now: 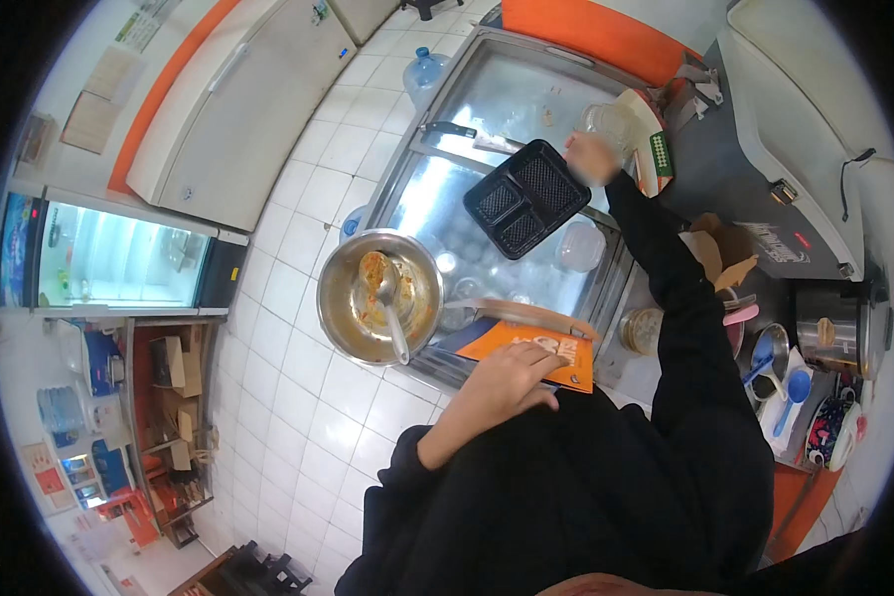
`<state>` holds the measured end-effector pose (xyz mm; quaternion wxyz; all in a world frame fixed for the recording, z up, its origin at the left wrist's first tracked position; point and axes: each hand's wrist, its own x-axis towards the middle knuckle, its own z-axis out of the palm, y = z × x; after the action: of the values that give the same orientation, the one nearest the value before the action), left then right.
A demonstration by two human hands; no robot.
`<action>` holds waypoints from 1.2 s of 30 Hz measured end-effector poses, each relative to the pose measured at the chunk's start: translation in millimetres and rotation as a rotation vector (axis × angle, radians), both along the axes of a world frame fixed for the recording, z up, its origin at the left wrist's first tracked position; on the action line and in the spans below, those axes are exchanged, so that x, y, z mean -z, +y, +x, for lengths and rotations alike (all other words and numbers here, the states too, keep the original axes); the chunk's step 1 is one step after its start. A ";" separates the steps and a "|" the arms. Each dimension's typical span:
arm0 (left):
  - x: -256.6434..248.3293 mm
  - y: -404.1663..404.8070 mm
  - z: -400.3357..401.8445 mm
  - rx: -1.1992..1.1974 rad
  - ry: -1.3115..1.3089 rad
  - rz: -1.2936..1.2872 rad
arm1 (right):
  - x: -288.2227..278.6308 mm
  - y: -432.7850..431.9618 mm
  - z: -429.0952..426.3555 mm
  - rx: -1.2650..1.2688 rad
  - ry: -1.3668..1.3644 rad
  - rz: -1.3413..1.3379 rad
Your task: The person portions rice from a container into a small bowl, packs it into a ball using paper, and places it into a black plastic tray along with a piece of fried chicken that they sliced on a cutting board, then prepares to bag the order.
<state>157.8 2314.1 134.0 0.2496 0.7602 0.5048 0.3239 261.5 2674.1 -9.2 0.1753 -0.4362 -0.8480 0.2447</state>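
Note:
My left hand grips an orange printed cardboard box with a blue edge, fingers over its face and thumb at its lower side. A raised brown flap shows along the far side of the box. My right hand, partly blurred, reaches forward to the right edge of a black plastic compartment tray. Its fingers are curled at the rim; whether they grip it is unclear. The tray's three textured sections hold nothing. Left of the box, a steel bowl contains orange-yellow food and a large serving spoon.
A black-handled knife lies on the glass-topped counter beyond the tray. A clear plastic tub and a glass jar stand nearby. Blue ladles and pots are at right. A lit display fridge stands across the tiled floor.

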 end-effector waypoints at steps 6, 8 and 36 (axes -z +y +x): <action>27.0 66.3 -78.0 -0.302 -0.669 -0.617 | 62.6 5.8 29.7 0.129 -0.055 -0.010; 87.1 103.2 -105.5 -0.504 -0.913 -0.739 | 77.9 -1.9 21.1 0.130 -0.020 0.006; 190.6 186.2 -76.3 -0.865 -1.038 -1.014 | 53.3 -42.4 8.0 0.446 0.001 -0.203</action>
<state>81.5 2500.4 -56.6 0.6149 0.0505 0.6570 0.4332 269.5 2631.7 -62.5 0.1808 -0.6278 -0.7018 0.2841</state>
